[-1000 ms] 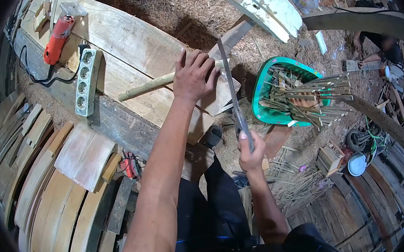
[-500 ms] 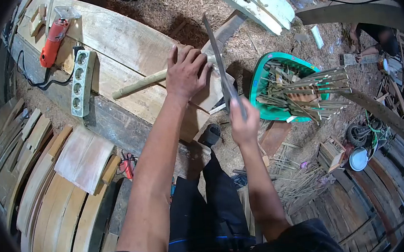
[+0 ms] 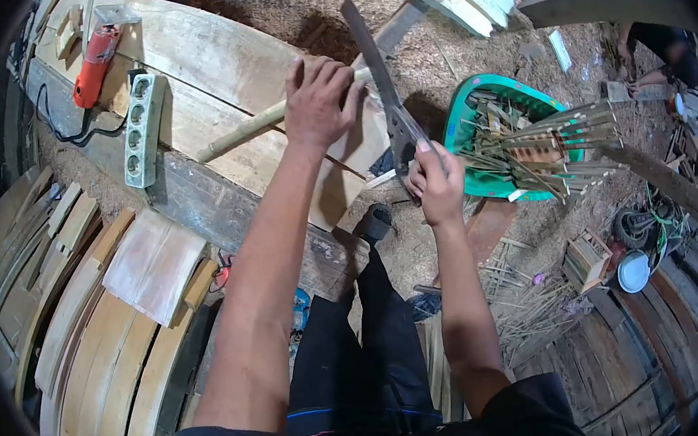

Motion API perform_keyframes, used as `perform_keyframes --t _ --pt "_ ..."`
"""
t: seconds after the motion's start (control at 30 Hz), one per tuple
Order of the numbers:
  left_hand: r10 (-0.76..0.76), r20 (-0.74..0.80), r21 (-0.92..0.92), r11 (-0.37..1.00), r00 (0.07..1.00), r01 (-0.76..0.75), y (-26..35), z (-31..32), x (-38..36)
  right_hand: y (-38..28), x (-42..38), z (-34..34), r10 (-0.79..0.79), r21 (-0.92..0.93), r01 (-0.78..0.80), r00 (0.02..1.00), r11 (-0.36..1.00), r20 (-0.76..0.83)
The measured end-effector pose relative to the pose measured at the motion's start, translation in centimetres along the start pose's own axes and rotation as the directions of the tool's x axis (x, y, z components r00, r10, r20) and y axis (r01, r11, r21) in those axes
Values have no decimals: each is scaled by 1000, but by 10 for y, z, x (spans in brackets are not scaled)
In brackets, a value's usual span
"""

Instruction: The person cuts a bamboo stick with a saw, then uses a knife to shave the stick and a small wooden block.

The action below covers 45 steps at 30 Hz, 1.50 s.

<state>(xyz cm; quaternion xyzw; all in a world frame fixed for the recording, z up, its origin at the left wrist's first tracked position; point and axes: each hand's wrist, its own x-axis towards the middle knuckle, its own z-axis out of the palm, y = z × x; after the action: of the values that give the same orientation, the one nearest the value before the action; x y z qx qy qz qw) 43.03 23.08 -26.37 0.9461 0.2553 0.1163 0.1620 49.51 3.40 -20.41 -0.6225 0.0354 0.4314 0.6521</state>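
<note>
A pale bamboo stick (image 3: 246, 133) lies across the wooden plank bench (image 3: 212, 72). My left hand (image 3: 318, 104) is closed over its right part, pressing it near the bench's end. My right hand (image 3: 438, 178) grips the handle of a hand saw (image 3: 375, 58), whose blade points up and away, beside the stick's right end. Whether the teeth touch the bamboo is hard to tell. Right of the saw stands a green basket (image 3: 458, 117) filled with thin split sticks (image 3: 534, 148).
On the bench's left are a red power tool (image 3: 95, 67) and a white power strip (image 3: 144, 130). Curved planks (image 3: 102, 381) are stacked at lower left. A black cup (image 3: 376, 222) stands near my legs. Another person (image 3: 671, 57) is at the far right.
My right hand has moved right and slightly up with the saw, and the blade leans further left. My left hand still holds the stick. The view has shifted slightly.
</note>
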Motion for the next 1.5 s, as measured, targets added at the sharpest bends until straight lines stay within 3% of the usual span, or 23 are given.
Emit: perform_keyframes --t 0.07,0.17,0.27,0.33,0.4,0.47,0.57,0.77,0.87,1.0,1.23,1.3,1.33,1.5 --pt "15 -62 -6 1000 998 -15 -1 8 -1 -2 7 -11 119 306 -146 987 941 107" --pt "5 10 51 999 1000 -6 0 2 0 10 18 -32 142 400 -220 966 890 216" --pt "16 -29 28 999 999 -15 -3 7 -1 10 21 -36 55 286 -120 973 951 223" --pt "20 -50 34 999 999 -18 -4 9 0 3 9 -16 -68 -133 79 994 988 87" --pt "21 -48 32 999 999 -19 -3 9 -3 -1 -14 12 -274 -564 234 962 792 14" --pt "25 -42 28 999 999 -24 -3 7 -1 0 -21 22 -349 -597 277 937 753 -6" --pt "10 27 35 999 1000 -11 1 -1 0 2 -25 24 -314 -543 238 948 805 -50" --pt "4 -3 0 1000 1000 -4 1 -1 -1 -6 2 19 -214 -494 157 975 855 -62" --pt "14 -41 1 1000 999 -14 -3 2 5 -29 13 34 -258 -624 192 966 758 -17" --pt "19 25 11 1000 999 -20 2 -4 0 -15 -4 28 -260 -603 200 965 773 -13" --pt "21 17 1 1000 1000 -21 0 -2 0 8 6 19 -172 -360 146 984 921 -41" --pt "20 27 -1 1000 999 -19 -2 -2 -2 0 12 6 0 -55 2 1000 998 24" --pt "23 27 -4 1000 999 -23 -2 -1 -1 -7 17 -1 71 97 -78 995 992 73" --pt "14 44 -1 1000 999 -14 0 -2 0 -19 31 -24 212 339 -275 954 900 211"
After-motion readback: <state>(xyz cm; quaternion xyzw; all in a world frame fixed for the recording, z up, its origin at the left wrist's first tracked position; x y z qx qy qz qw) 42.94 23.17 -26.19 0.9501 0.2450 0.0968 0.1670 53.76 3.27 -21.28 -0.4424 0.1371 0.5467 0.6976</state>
